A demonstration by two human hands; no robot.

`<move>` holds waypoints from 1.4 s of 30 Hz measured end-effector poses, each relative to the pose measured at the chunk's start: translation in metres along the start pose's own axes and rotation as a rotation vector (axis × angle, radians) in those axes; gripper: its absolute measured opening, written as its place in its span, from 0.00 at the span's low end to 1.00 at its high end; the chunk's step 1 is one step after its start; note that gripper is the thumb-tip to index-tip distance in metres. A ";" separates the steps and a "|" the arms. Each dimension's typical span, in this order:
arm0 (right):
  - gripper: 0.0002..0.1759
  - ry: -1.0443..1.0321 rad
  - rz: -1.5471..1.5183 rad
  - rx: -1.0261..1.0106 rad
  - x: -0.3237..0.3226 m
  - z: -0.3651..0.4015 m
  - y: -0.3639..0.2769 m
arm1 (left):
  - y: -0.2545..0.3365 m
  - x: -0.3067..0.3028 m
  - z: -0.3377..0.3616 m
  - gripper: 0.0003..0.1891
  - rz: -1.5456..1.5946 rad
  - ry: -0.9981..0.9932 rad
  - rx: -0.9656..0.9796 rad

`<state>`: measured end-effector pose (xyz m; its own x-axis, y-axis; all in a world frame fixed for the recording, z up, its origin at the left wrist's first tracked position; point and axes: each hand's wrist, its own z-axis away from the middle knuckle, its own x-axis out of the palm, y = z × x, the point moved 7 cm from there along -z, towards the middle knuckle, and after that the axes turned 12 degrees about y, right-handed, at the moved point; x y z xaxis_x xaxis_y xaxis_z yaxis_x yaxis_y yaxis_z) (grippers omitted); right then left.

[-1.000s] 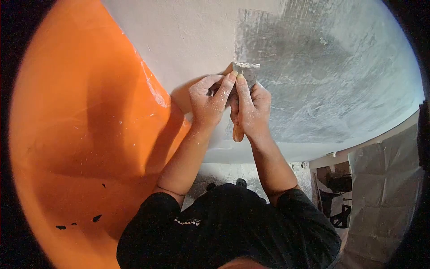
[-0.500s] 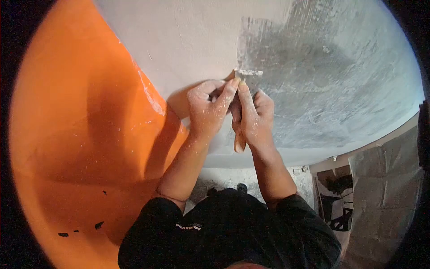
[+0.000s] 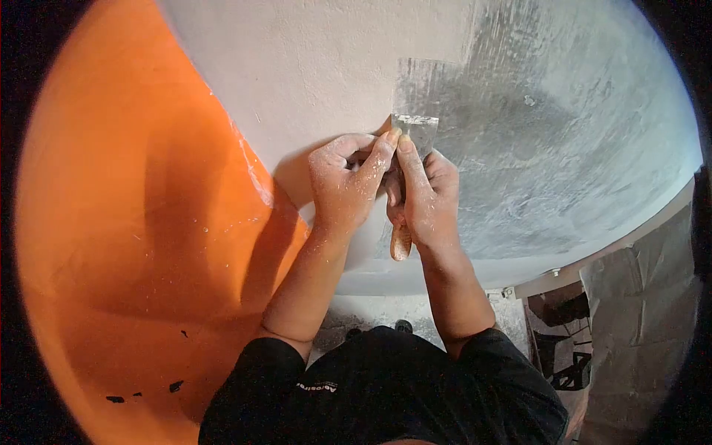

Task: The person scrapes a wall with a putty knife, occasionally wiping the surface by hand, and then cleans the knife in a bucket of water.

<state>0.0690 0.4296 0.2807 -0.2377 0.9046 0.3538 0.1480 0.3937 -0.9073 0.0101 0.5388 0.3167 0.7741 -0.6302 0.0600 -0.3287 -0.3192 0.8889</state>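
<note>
While the scraper (image 3: 400, 245) is gripped by the left hand's (image 3: 341, 182) and right hand's (image 3: 434, 196) fingers, its blade (image 3: 424, 133) is best pressed evenly against the wall (image 3: 326, 67).

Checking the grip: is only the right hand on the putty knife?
No, the left hand and right hand both hold the putty knife near its blade.

The one camera looks forward and down from the person's head, close to both hands, maybe bending the edges.
</note>
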 end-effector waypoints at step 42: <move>0.19 0.020 -0.137 0.122 -0.061 0.034 0.021 | -0.008 -0.025 0.036 0.13 -0.444 0.350 0.905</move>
<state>0.0540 0.3768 0.2323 -0.2279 0.8477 0.4790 -0.0019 0.4916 -0.8708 -0.0261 0.5319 0.2914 0.9884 -0.1357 0.0682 -0.1469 -0.9680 0.2035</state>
